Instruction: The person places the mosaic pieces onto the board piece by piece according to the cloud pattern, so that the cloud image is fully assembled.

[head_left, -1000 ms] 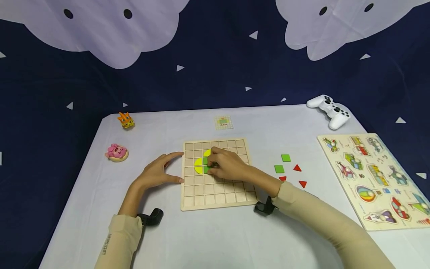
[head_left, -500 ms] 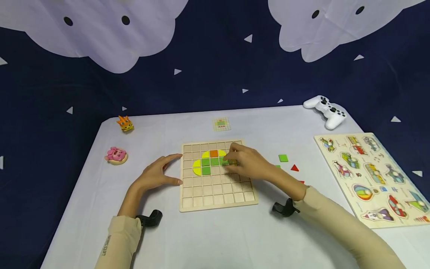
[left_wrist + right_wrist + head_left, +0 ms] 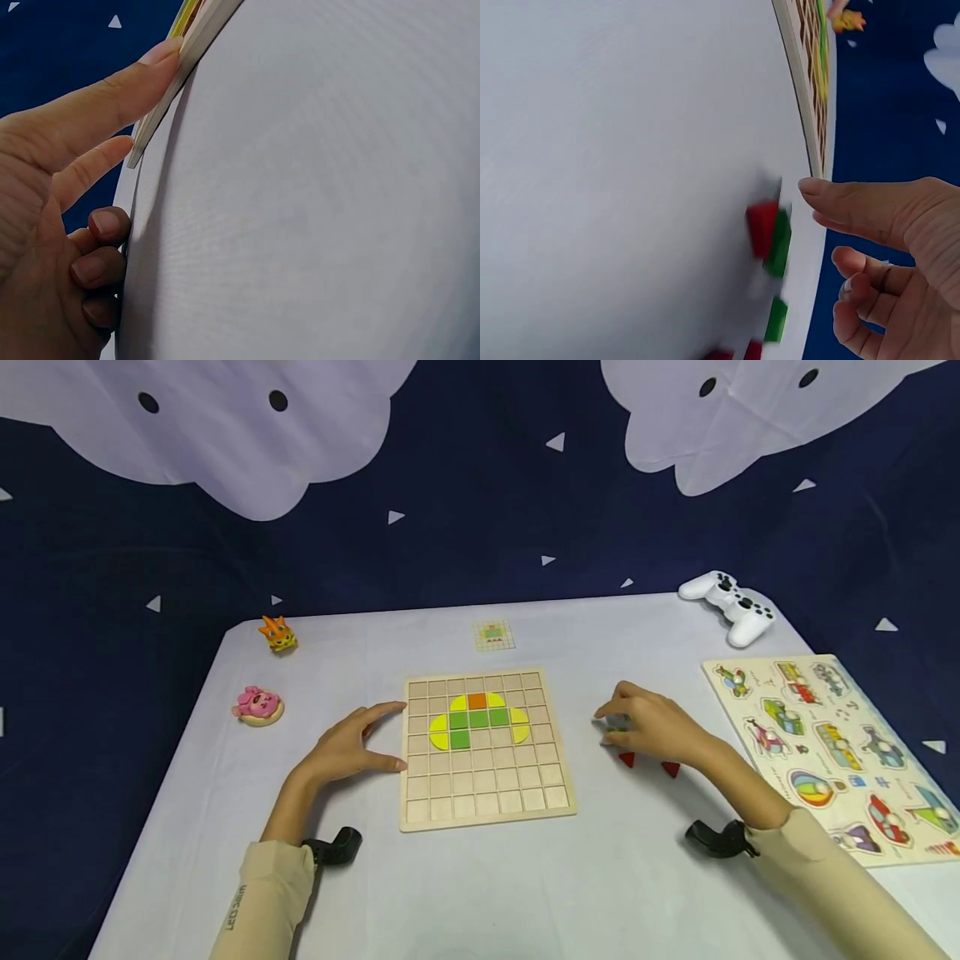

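A wooden grid board (image 3: 487, 785) lies mid-table. Set into it are an orange square (image 3: 477, 702), several green squares (image 3: 478, 720) and yellow rounded pieces (image 3: 439, 733) at the sides and top. My left hand (image 3: 347, 747) touches the board's left edge with spread thumb and index finger; its other fingers curl in the left wrist view. Right of the board, my right hand (image 3: 660, 727) hovers over loose pieces, thumb and index finger apart and nothing between them. Beneath it are red triangles (image 3: 671, 769) and green squares (image 3: 777, 320), partly hidden by the hand in the head view.
A small pattern card (image 3: 494, 635) lies behind the board. At the right are a picture puzzle board (image 3: 832, 760) and a white game controller (image 3: 731, 604). An orange figurine (image 3: 278, 634) and a pink figurine (image 3: 257, 705) sit at the left.
My right hand has left the board's middle and moved right to the loose pieces, leaving green squares in the grid. My left hand has stayed at the board's edge.
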`<state>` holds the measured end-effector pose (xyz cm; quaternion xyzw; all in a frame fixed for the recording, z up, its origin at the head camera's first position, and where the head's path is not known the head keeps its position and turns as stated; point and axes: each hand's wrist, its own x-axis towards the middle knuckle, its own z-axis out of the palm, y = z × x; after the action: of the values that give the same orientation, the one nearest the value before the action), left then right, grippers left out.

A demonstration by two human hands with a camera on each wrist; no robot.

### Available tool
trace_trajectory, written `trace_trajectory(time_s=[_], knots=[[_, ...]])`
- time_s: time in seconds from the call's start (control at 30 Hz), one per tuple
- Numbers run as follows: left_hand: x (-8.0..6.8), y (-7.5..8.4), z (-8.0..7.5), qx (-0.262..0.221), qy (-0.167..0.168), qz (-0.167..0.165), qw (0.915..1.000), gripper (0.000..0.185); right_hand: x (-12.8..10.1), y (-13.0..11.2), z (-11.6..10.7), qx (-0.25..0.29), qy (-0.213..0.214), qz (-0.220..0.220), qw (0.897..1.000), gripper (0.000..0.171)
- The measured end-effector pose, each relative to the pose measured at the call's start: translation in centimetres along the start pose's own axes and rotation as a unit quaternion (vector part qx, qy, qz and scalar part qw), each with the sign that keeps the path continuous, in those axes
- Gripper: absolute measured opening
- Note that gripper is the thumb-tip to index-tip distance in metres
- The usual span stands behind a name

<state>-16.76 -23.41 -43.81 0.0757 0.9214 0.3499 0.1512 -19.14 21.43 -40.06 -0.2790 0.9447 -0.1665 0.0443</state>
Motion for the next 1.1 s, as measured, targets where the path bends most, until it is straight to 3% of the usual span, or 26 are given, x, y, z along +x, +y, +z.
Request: trace_trajectory(time_s=[0.27,0.63,0.9,1.1], knots=[[-0.1,0.0,0.0,0.003,0.002,0.002,1.0000,0.096,-1.6,1.7,0.0,0.019,-0.001,0.026,0.999,0.027],[0.0,0.0,0.0,0.000,0.001,0.004,1.0000,0.095,-1.4,2.1,1.1,-0.003,0.036,-0.011,0.999,0.020],[0.0,-0.1,0.0,0.000,0.002,0.006,1.0000,0.095,-0.2,1.3,1.6,-0.013,0.065,-0.051,0.996,0.018],[-0.1,-0.1,-0.1,-0.001,0.002,0.004,1.0000,0.095,1.7,-0.9,1.6,-0.002,0.055,-0.077,0.995,0.021]])
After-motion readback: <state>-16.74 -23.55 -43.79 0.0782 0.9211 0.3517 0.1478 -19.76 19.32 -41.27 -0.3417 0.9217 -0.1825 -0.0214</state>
